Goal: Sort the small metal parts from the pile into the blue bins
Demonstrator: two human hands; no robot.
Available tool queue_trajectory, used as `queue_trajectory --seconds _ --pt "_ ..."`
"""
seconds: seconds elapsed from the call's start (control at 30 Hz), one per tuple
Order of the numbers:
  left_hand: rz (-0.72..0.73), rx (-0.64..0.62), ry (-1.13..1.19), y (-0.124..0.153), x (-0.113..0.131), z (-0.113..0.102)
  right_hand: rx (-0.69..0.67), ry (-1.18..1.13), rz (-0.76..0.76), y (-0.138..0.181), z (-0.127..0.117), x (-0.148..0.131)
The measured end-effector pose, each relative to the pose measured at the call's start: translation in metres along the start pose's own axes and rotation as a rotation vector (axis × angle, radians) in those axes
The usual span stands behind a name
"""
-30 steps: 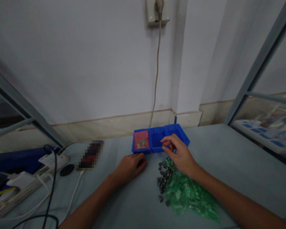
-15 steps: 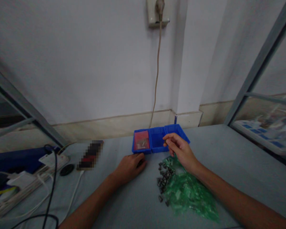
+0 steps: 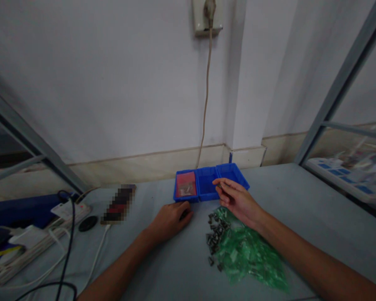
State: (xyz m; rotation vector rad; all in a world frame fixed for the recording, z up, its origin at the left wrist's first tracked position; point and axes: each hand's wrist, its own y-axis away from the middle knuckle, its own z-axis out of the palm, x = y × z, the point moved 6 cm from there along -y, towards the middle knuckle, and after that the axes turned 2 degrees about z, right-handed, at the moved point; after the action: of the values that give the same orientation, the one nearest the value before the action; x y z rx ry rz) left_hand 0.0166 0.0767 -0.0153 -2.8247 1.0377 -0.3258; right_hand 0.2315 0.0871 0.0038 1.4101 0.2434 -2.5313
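My right hand point(image 3: 235, 200) is raised over the front edge of the blue bins, its thumb and fingertips pinched on a small metal part point(image 3: 219, 186), which the fingers mostly cover. Below it lies a pile of similar small dark metal parts point(image 3: 217, 234), beside and partly on a crumpled green plastic bag point(image 3: 252, 259). My left hand point(image 3: 172, 218) rests on the table, its fingers loosely curled with nothing visible in them, close to the front of the left blue bin point(image 3: 186, 200). In that bin are a red sheet point(image 3: 184, 177) and a clear packet point(image 3: 188, 189).
The middle bin point(image 3: 207, 177) and right bin point(image 3: 233, 170) stand alongside. To the left lie a blurred-out phone-like object point(image 3: 118, 205) with a white cable, a black disc point(image 3: 88, 223) and a power strip point(image 3: 28, 246). Metal frame posts point(image 3: 335, 92) flank the table point(image 3: 163, 267).
My right hand has turned slightly and shifted a little, staying over the front of the bins with its fingers pinched. The left hand, bins and pile look unchanged.
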Motion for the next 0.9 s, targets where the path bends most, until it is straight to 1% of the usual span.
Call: queue_trajectory --seconds 0.13,0.23,0.3,0.43,0.5,0.6,0.73,0.9 --pt "-0.004 -0.016 0.002 0.0 0.002 -0.002 0.016 0.126 -0.065 0.0 0.0 -0.005" --pt "-0.013 -0.028 0.006 0.0 0.002 -0.003 0.038 0.301 -0.161 0.0 0.0 -0.01" --pt "-0.013 -0.028 0.005 0.0 0.002 -0.003 0.068 0.478 -0.264 0.003 0.001 -0.015" --pt "-0.009 -0.029 -0.002 0.0 0.003 -0.003 0.14 0.865 -0.536 0.018 0.009 -0.028" --pt "-0.01 -0.034 -0.008 0.0 0.003 -0.003 0.112 1.006 -0.628 0.024 0.016 -0.03" --pt "-0.007 -0.04 -0.009 0.0 0.002 -0.002 0.064 1.117 -0.729 0.031 0.024 -0.03" --pt "-0.003 -0.027 -0.01 0.0 0.001 -0.001 0.022 1.167 -0.755 0.032 0.027 -0.029" --pt "0.004 -0.013 0.003 0.001 0.001 0.0 0.004 1.122 -0.698 0.03 0.028 -0.027"
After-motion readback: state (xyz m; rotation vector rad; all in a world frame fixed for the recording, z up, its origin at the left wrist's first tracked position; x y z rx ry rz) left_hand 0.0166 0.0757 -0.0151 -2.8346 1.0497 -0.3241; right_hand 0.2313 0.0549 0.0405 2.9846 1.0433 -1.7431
